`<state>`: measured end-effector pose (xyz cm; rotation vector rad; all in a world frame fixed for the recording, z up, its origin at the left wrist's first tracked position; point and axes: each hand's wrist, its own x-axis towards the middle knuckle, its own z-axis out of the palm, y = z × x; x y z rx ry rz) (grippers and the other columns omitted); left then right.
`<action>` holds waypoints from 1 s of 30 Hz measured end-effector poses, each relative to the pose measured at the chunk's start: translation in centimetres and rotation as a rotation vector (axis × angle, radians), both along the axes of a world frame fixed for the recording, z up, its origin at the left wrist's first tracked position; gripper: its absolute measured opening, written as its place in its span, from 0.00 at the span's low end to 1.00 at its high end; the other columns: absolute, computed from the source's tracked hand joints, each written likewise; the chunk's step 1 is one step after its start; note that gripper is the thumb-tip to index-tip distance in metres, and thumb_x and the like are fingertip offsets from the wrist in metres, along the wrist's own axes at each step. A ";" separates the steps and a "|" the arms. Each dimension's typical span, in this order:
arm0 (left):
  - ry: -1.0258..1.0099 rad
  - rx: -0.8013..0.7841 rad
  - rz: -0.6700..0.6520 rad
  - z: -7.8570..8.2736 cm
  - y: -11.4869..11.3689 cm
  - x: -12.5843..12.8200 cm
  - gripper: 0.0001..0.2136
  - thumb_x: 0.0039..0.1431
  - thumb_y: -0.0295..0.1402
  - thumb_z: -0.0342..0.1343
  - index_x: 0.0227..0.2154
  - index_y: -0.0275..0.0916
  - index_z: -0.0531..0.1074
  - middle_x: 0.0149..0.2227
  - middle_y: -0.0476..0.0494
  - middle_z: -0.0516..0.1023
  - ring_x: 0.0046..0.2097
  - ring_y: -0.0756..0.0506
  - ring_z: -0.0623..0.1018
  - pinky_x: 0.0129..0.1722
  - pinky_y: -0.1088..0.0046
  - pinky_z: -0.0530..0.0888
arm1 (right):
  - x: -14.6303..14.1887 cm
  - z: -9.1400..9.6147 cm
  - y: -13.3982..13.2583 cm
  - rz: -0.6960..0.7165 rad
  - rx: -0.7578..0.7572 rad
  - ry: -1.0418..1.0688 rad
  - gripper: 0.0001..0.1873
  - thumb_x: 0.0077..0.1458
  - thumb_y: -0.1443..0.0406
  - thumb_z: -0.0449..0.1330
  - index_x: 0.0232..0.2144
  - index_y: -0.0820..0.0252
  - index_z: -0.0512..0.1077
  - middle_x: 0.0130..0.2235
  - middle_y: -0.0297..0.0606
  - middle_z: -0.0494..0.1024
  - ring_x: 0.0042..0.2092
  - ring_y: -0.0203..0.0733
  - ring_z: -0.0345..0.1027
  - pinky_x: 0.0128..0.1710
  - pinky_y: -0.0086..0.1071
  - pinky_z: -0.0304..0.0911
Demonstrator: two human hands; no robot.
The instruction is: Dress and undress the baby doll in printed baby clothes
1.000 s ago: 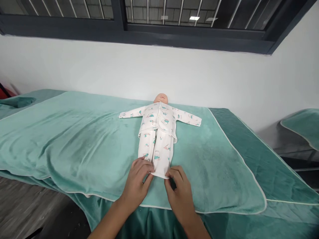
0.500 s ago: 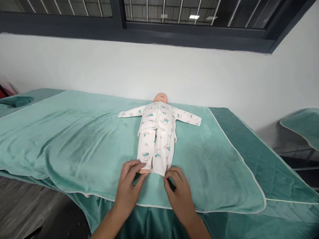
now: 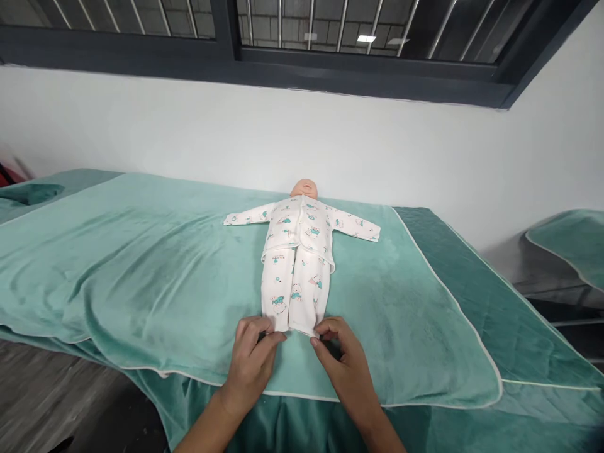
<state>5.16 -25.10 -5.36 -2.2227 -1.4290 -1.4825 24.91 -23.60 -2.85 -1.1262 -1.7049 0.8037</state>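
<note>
A baby doll lies on its back, head toward the wall, sleeves spread to both sides. It wears a white printed jacket and matching white pants. My left hand pinches the cuff of the pant leg on the left between thumb and fingers. At the other leg's hem, my right hand grips the cuff's outer corner the same way. Both feet are hidden by the cloth and my fingers.
Under the doll is a light green blanket with a white edge, creased on its left half. It covers a bed with a darker green cover. Behind stand a white wall and a dark window frame.
The left pant cuff has come down over the foot that showed before. My left hand has shifted slightly down and right with it. My right hand keeps its pinch.
</note>
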 end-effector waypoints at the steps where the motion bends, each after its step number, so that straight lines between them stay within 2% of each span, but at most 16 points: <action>1: -0.002 -0.009 -0.002 0.0 -0.1 0.1 0.14 0.58 0.15 0.51 0.38 0.42 0.72 0.39 0.44 0.69 0.42 0.46 0.69 0.42 0.66 0.71 | 0.1 0.1 0.1 0.013 -0.013 0.001 0.04 0.59 0.68 0.58 0.37 0.56 0.68 0.38 0.35 0.72 0.39 0.37 0.67 0.40 0.30 0.63; 5: -0.068 -0.083 0.007 0.1 -1.1 0.0 0.12 0.60 0.19 0.51 0.40 0.42 0.73 0.45 0.42 0.68 0.47 0.45 0.70 0.46 0.64 0.72 | 0.1 0.4 0.1 0.039 -0.041 -0.026 0.02 0.59 0.66 0.59 0.35 0.57 0.69 0.37 0.35 0.72 0.39 0.38 0.66 0.39 0.31 0.61; 7: -0.112 -0.119 -0.010 0.2 -1.7 -0.5 0.12 0.60 0.21 0.52 0.42 0.43 0.73 0.47 0.42 0.68 0.49 0.45 0.70 0.47 0.65 0.72 | 0.2 0.6 0.1 0.027 -0.078 0.002 0.06 0.60 0.62 0.58 0.32 0.58 0.69 0.35 0.35 0.72 0.37 0.37 0.65 0.38 0.30 0.61; 9: -0.165 -0.147 -0.021 0.4 -1.7 -1.2 0.12 0.61 0.23 0.52 0.44 0.44 0.74 0.47 0.42 0.69 0.49 0.45 0.71 0.48 0.65 0.72 | 0.5 0.9 0.4 -0.020 -0.127 0.065 0.12 0.62 0.59 0.56 0.29 0.58 0.68 0.31 0.34 0.70 0.34 0.37 0.63 0.35 0.30 0.60; 11: -0.254 -0.191 0.015 0.9 -0.8 -2.1 0.11 0.62 0.26 0.53 0.44 0.45 0.74 0.47 0.43 0.71 0.50 0.45 0.72 0.51 0.65 0.70 | 0.9 1.2 1.5 -0.113 -0.164 0.143 0.13 0.61 0.55 0.56 0.30 0.58 0.69 0.31 0.34 0.71 0.34 0.37 0.64 0.35 0.31 0.61; 14: -0.518 -0.327 0.112 2.1 2.9 -3.4 0.09 0.62 0.35 0.55 0.44 0.45 0.75 0.51 0.43 0.72 0.54 0.43 0.71 0.55 0.63 0.68 | 1.3 1.9 4.9 -0.281 -0.203 0.263 0.15 0.57 0.54 0.60 0.43 0.56 0.71 0.46 0.39 0.75 0.47 0.43 0.68 0.48 0.35 0.64; 16: -0.793 -0.461 0.108 3.1 6.6 -3.9 0.14 0.61 0.40 0.56 0.49 0.46 0.73 0.56 0.43 0.71 0.59 0.42 0.69 0.58 0.62 0.66 | 1.2 2.3 8.4 -0.353 -0.243 0.359 0.21 0.55 0.54 0.62 0.49 0.55 0.69 0.57 0.41 0.70 0.58 0.46 0.62 0.59 0.39 0.58; 19: -1.231 -0.528 -0.074 4.3 12.2 -3.9 0.17 0.58 0.41 0.60 0.48 0.43 0.73 0.59 0.42 0.71 0.60 0.42 0.69 0.60 0.64 0.66 | 0.1 2.8 13.9 -0.353 -0.340 0.574 0.27 0.53 0.54 0.62 0.54 0.55 0.66 0.64 0.39 0.62 0.65 0.45 0.55 0.65 0.38 0.50; 21: -1.393 -0.595 -0.215 4.9 15.0 -3.4 0.18 0.56 0.41 0.62 0.47 0.40 0.74 0.57 0.40 0.73 0.56 0.42 0.73 0.58 0.64 0.69 | -1.0 2.8 16.8 -0.319 -0.373 0.626 0.28 0.53 0.52 0.62 0.54 0.56 0.67 0.64 0.39 0.64 0.64 0.46 0.56 0.64 0.39 0.53; 25: -1.403 -0.751 -0.351 5.6 17.7 -2.0 0.22 0.54 0.45 0.62 0.47 0.35 0.75 0.49 0.35 0.79 0.48 0.39 0.79 0.51 0.59 0.75 | -3.1 2.3 19.7 -0.251 -0.403 0.668 0.27 0.55 0.51 0.61 0.53 0.56 0.70 0.61 0.38 0.69 0.62 0.46 0.61 0.63 0.42 0.58; 30: -1.345 -0.756 -0.410 5.9 19.1 -0.8 0.22 0.55 0.44 0.62 0.51 0.38 0.74 0.52 0.37 0.78 0.50 0.39 0.79 0.52 0.61 0.75 | -3.3 1.7 20.6 -0.047 -0.473 0.885 0.27 0.56 0.51 0.60 0.55 0.55 0.70 0.53 0.39 0.77 0.59 0.46 0.67 0.60 0.43 0.64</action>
